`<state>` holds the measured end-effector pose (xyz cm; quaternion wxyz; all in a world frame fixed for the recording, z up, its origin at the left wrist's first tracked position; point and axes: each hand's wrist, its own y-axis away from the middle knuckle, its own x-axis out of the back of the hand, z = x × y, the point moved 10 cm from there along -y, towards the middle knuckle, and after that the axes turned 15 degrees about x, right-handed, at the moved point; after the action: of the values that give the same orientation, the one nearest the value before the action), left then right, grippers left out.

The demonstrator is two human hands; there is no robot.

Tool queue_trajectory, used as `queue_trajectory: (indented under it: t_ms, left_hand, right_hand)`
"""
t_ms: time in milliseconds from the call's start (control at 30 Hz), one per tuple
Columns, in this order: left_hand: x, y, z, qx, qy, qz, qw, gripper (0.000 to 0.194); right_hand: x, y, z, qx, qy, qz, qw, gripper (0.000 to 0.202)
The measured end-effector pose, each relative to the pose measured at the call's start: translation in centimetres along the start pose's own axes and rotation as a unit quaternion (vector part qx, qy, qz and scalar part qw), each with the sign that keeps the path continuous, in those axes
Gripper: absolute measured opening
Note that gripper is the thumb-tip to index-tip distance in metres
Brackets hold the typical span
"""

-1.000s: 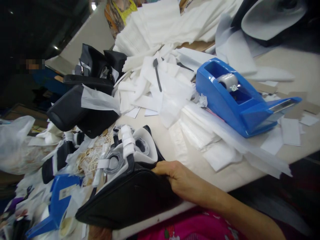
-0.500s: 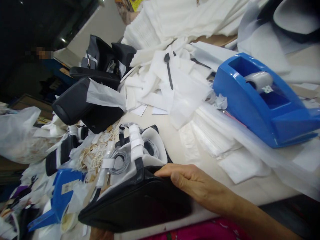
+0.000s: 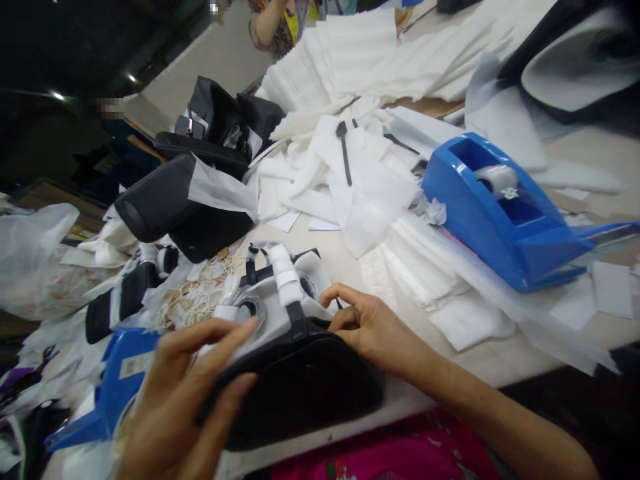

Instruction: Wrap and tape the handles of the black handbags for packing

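A black handbag stands at the table's near edge, with white padding in its mouth and its handle wrapped in white foam. Clear plastic wrapping shows around a coiled part inside. My right hand has its fingers curled at the bag's top right corner, pinching the rim; the fingertips are partly hidden. Over the bag's left end is my left hand, slightly blurred, its thumb and fingers spread and nothing visible between them.
A blue tape dispenser stands on the right, another blue dispenser at left. White foam sheets and thin sheets cover much of the table. More black bags lie back left. A person is across the table.
My left hand has come up from beneath the bag to above its left end, fingers apart. My right hand's fingers have curled in at the rim. The view has shifted slightly.
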<state>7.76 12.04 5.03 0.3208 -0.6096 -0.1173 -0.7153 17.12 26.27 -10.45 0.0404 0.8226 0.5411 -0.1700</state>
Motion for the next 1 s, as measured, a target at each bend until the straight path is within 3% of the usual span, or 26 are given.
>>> queue_trajectory:
  t_ms: [67,167,267,367,567,733,867,1000]
  left_hand:
    - [-2.9,-0.3,5.2,-0.073,-0.019,-0.058,0.995,0.044]
    - [-5.4,-0.7,8.0,-0.104,-0.021,-0.078,0.991,0.043]
    - [-5.9,-0.7,7.7,-0.11,-0.015,-0.086,0.99,0.04]
    - [-5.7,-0.3,7.3,-0.12,-0.001,-0.097,0.988,0.038]
    - [-5.8,0.9,8.0,-0.121,-0.007,-0.1,0.988,0.037]
    - [-5.4,1.9,8.1,-0.103,-0.046,-0.054,0.992,0.042]
    - [-6.0,2.7,8.2,-0.109,-0.072,-0.052,0.99,0.045]
    - [-5.9,2.8,8.6,-0.123,-0.038,-0.014,0.992,0.043]
  right_hand:
    - [0.2,-0.3,-0.7,0.031,0.077,-0.013,0.996,0.028]
    - [0.8,-0.6,-1.9,0.079,0.242,-0.024,0.967,0.011]
    - [0.6,-0.9,-2.4,0.138,0.341,-0.04,0.929,0.011]
    - [0.7,-1.0,-2.1,0.169,0.369,-0.018,0.914,0.017]
    - [0.9,-1.0,-2.3,0.189,0.401,0.024,0.896,0.021]
    - [1.0,-0.9,-2.5,0.182,0.415,0.027,0.891,0.021]
    - [0.8,-0.9,-2.5,0.184,0.417,0.025,0.89,0.021]
    - [0.6,-0.8,-2.1,0.181,0.417,0.02,0.891,0.021]
